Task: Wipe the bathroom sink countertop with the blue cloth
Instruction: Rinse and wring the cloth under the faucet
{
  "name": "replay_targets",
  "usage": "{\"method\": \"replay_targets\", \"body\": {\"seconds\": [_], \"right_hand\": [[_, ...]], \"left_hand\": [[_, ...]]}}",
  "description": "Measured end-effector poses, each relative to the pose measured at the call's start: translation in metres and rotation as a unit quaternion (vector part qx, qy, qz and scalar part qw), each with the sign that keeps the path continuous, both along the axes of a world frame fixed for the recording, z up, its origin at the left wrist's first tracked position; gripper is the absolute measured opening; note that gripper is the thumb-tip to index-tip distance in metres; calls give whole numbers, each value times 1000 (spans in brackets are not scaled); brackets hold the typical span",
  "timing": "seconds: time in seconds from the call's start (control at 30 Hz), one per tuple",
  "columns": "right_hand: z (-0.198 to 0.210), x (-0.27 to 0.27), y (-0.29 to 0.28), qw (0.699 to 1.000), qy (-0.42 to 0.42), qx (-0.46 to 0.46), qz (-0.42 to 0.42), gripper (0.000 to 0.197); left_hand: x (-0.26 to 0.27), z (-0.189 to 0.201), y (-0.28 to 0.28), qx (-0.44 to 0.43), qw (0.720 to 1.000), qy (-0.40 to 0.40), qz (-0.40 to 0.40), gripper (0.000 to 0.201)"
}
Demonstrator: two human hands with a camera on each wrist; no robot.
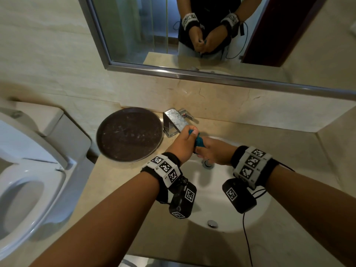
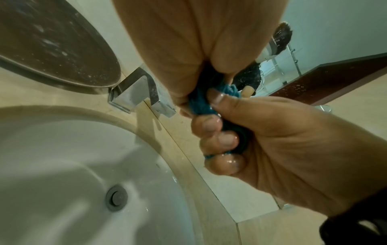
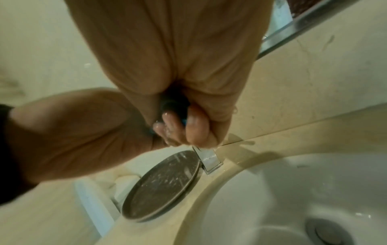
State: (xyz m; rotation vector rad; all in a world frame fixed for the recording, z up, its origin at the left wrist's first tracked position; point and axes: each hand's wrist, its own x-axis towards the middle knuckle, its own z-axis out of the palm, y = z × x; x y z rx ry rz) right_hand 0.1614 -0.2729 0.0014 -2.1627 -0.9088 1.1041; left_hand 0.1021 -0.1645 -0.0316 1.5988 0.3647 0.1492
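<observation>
Above the white oval basin (image 1: 221,201), your left hand (image 1: 182,146) and your right hand (image 1: 214,152) are pressed together, and both are clamped on the small blue cloth (image 1: 198,141), which is twisted into a tight wet roll between them. From the left wrist view, the fingers (image 2: 220,142) of your right hand are curled round the cloth and shine with water, so I judge that you are wringing it and that the wiping has not started yet.

Several things can go wrong from here. If you twist too lightly, the cloth will stay heavy with water, and it may leave streaks or small pools on the beige stone counter (image 1: 115,182) instead of cleaning it. If your hands drift away from the basin while you squeeze, drops may fall on the counter or on the floor. Wet fingers also slip easily, so the roll could escape and drop into the basin near the round metal drain (image 1: 208,163).

Just behind your left hand stands the square chrome faucet (image 1: 174,122). A strong twisting move may knock your knuckles against it. Beside the faucet lies the round dark brown tray (image 1: 129,134), dusty and spotted. When you begin to wipe, the cloth may catch its rim and push it toward the white toilet (image 1: 28,170) at the counter's edge, so better lift it or wipe around it.
</observation>
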Motion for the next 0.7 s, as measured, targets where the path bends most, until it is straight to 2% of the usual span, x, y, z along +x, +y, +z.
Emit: {"method": "replay_targets", "body": {"seconds": [0.07, 0.13, 0.2, 0.3, 0.33, 0.4, 0.47, 0.53, 0.6, 0.7], "right_hand": [[0, -3, 0, 995, -93, -8, 28, 18], [-2, -5, -1, 989, -143, -20, 33, 9], [-4, -6, -2, 983, -176, -36, 31, 23], [-7, -5, -1, 981, -186, -41, 22, 31], [-6, -2, 0, 983, -178, -41, 19, 30], [-2, 7, -3, 989, -139, -37, 21, 15], [7, 15, -8, 993, -107, -39, 29, 12], [14, 17, -12, 992, -104, -55, 40, 7], [16, 15, -11, 994, -77, -49, 57, 10], [19, 13, -7, 997, 60, -39, -9, 15]], "left_hand": [[3, -4, -1, -6, 1000, 18, 8, 24], [7, -6, -2, -14, 999, 27, 20, 29], [9, -6, -4, -9, 999, 33, 28, 33], [9, -6, -4, 2, 999, 41, 16, 31], [8, -6, -3, 27, 999, 40, -3, 28], [2, -5, 4, 85, 994, 48, -56, 25], [-5, -4, 12, 109, 985, 53, -119, 38], [-8, -2, 14, 204, 964, 49, -164, 46], [-7, -6, 11, 305, 936, 43, -167, 42], [-4, -11, 10, 349, 922, 30, -164, 34]]}}
